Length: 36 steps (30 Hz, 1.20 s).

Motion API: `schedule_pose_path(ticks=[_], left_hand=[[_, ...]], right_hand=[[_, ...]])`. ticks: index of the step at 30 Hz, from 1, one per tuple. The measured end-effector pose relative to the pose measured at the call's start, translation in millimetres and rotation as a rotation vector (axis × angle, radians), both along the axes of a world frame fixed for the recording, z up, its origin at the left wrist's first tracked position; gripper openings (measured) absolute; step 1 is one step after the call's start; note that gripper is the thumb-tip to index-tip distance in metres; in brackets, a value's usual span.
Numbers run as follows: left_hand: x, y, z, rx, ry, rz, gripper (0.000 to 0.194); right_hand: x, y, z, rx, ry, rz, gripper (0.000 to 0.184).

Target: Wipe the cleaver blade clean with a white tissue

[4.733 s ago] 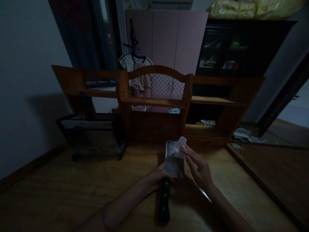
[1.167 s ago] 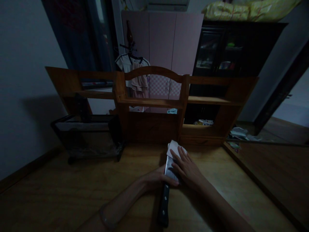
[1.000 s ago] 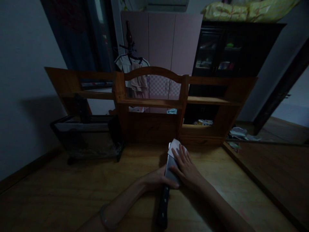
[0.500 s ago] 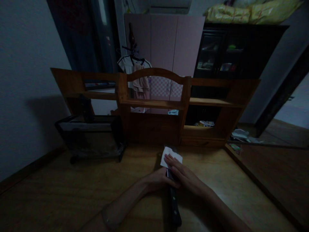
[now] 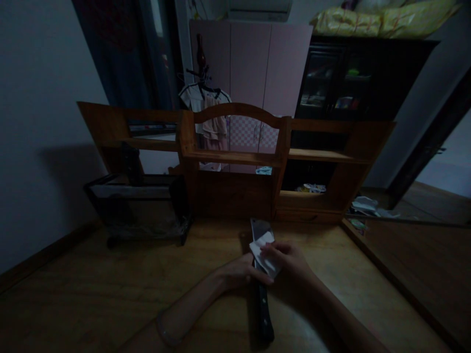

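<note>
A cleaver (image 5: 262, 226) with a riveted black handle points away from me above the wooden desk, its handle end toward me. My left hand (image 5: 245, 271) is closed round it where the blade meets the handle, the thumb lying across the top. In my right hand (image 5: 289, 257) is a folded white paper towel (image 5: 265, 241), pinched between fingers and thumb. The towel rests on the lower blade, close to my left hand, and hides that part. The blade's far end shows bare beyond it.
A wooden shelf unit (image 5: 235, 158) stands along the back of the desk (image 5: 206, 314). At the left sits a black-framed glass tank (image 5: 143, 211) with a dark device on its rim. The room is dim. Beyond are a pink wardrobe (image 5: 250, 68) and a dark cabinet (image 5: 390, 78).
My right hand has drawn the paper towel back along the blade toward the handle. Its fingers went from lying flat to pinching, and the blade's far end is uncovered. My left hand stays put.
</note>
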<state>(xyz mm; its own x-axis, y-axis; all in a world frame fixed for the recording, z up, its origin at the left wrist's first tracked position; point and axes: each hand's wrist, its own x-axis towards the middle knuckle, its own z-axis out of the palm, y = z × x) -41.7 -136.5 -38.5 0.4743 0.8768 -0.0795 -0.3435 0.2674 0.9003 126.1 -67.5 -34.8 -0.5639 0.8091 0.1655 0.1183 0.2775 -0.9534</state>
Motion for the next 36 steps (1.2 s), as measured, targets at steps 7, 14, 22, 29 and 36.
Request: schedule_pose_path(ticks=[7, 14, 22, 29, 36], left_hand=[[-0.3, 2.5, -2.0, 0.016, -0.087, -0.017, 0.075], [-0.4, 4.2, -5.6, 0.005, -0.065, -0.015, 0.081], [0.7, 7.5, -13.4, 0.067, -0.119, -0.032, 0.094], [-1.4, 7.8, -17.5, 0.043, -0.092, -0.024, 0.106], [0.7, 3.3, -8.8, 0.085, -0.095, -0.028, 0.095]], right_hand=[[-1.7, -1.0, -3.0, 0.342, -0.025, 0.075, 0.027], [-4.4, -2.9, -19.9, 0.472, -0.286, 0.151, 0.057], [-2.0, -1.1, -23.7, 0.581, -0.485, 0.129, 0.059], [4.1, 5.1, -29.3, 0.603, -0.498, 0.029, 0.060], [-4.1, -4.1, -22.3, 0.650, -0.463, 0.077, 0.060]])
